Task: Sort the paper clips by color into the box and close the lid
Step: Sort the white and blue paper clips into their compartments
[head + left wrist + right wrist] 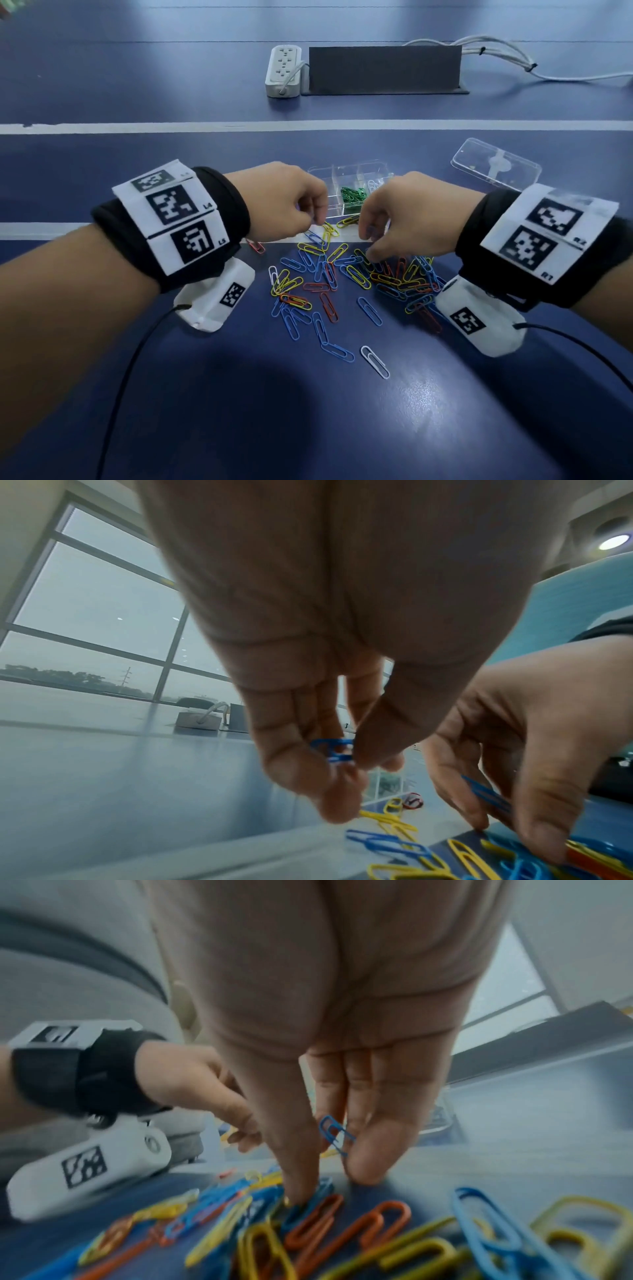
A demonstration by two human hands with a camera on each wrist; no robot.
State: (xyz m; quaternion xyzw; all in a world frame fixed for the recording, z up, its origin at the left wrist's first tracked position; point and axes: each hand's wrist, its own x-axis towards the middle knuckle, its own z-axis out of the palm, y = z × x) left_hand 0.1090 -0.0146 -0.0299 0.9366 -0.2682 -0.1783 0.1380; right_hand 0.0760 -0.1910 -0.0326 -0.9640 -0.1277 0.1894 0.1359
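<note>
Dozens of loose paper clips [346, 277], blue, yellow, orange-red and a few white, lie scattered on the blue table [137, 411] just in front of me. My left hand [284, 202] hangs over the far left edge of the pile, fingers curled down; the left wrist view shows it pinching blue clips [332, 750] between thumb and fingertips, though how many I cannot tell. My right hand [407, 219] reaches into the pile from the right, one fingertip pressing on the clips; the right wrist view shows a blue clip [334, 1133] caught among its fingers.

Beyond my hands stands the clear divided box [346, 178], partly hidden by my knuckles. One compartment holds green clips [352, 195]; the pale clips in the compartment to its right are mostly covered. Its clear lid [496, 164] lies apart, far right. Farther off are a white power strip [284, 70] and a dark panel [383, 70].
</note>
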